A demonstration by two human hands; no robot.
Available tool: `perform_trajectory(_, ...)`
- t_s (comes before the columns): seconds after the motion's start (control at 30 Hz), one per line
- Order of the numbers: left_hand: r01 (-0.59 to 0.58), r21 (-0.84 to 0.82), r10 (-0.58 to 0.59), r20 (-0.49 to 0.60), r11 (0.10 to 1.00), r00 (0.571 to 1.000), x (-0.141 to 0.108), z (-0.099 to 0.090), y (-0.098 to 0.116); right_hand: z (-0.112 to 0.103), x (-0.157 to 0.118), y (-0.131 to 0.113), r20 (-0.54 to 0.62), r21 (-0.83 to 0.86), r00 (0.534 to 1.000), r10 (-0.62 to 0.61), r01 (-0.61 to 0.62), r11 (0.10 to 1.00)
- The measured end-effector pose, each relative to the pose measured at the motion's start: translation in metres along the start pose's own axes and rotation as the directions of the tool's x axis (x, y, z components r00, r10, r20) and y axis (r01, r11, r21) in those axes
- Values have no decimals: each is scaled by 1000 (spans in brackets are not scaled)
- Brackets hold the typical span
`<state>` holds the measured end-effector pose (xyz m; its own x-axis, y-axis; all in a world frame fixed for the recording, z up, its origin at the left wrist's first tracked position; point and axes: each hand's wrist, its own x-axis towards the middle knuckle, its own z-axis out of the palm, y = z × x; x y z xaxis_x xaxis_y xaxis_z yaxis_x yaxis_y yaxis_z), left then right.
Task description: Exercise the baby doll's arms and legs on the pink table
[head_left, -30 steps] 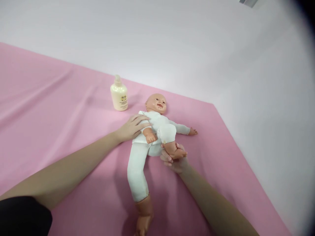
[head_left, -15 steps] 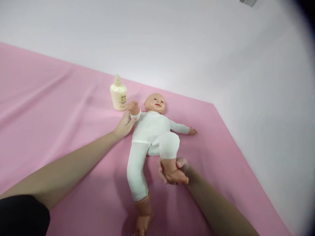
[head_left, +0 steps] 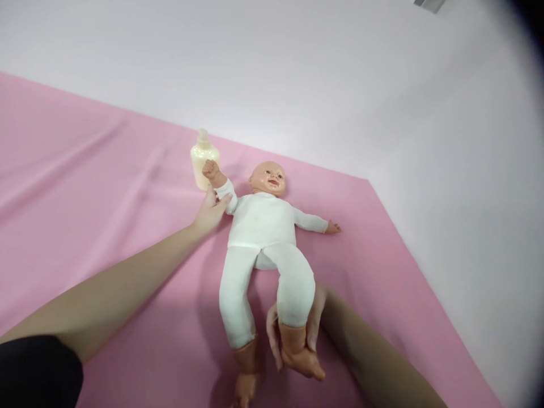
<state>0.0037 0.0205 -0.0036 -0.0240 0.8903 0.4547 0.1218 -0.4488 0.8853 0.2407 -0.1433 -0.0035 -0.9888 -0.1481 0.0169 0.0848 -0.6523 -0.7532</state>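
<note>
The doll (head_left: pixel 264 222) lies face-up on the pink surface (head_left: pixel 378 272). Your left hand (head_left: pixel 211 215) pinches its right forearm; your right (head_left: pixel 316 311) curls around its left lower leg. You appear to be guiding opposite limbs; the next move calls for steady support. Beside its head stands a pale pump bottle (head_left: pixel 205 152), fill level indeterminable.

To the left of the doll (head_left: pixel 263 221), the left hand (head_left: pixel 209 216) and left forearm (head_left: pixel 136 283) close the way, and just behind its raised arm (head_left: pixel 229 195) stands the bottle (head_left: pixel 204 152). To the right of the doll there is room over the cloth (head_left: pixel 361 255), between its outstretched arm (head_left: pixel 312 221) and the right forearm (head_left: pixel 369 340). Between the doll's legs (head_left: pixel 238 294) is only a narrow gap, where fingers (head_left: pixel 272 331) of the right hand (head_left: pixel 317 309) take a part.
</note>
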Motion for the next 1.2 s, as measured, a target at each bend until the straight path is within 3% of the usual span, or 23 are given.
perform_trajectory(0.07,-75,50,74,25,996,997,-2,-1,0,-9,2,-6,167,41,985,-30,24,999)
perform_trajectory(0.13,-221,154,208,98,963,973,-5,-2,4,-16,2,-9,204,78,964,-169,156,985)
perform_trajectory(0.23,-488,291,390,336,823,857,-10,-4,14,-20,-3,-8,145,155,926,-348,326,932)
perform_trajectory(0.3,-620,312,444,479,720,757,-11,-5,20,-20,-8,-6,83,202,903,-422,399,894)
perform_trajectory(0.37,-691,318,465,553,649,692,-12,-5,22,-18,-11,-6,-39,202,865,-500,497,844)
perform_trajectory(0.47,-748,336,498,583,572,642,-11,-4,22,-12,-12,-10,-297,126,766,-570,623,772)
perform_trajectory(0.57,-790,346,544,583,506,603,-11,-4,19,-6,-10,-17,-430,55,695,-577,658,751)
perform_trajectory(0.7,-811,359,573,576,463,582,-11,-3,18,-4,-8,-20,-551,13,636,-541,655,756)
perform_trajectory(0.8,-800,364,553,583,476,595,-11,-3,19,-5,-7,-21,-603,-3,607,-518,648,762)
perform_trajectory(1.2,-754,340,501,585,563,638,-11,-4,21,-4,-7,-19,-615,-29,598,-515,635,772)
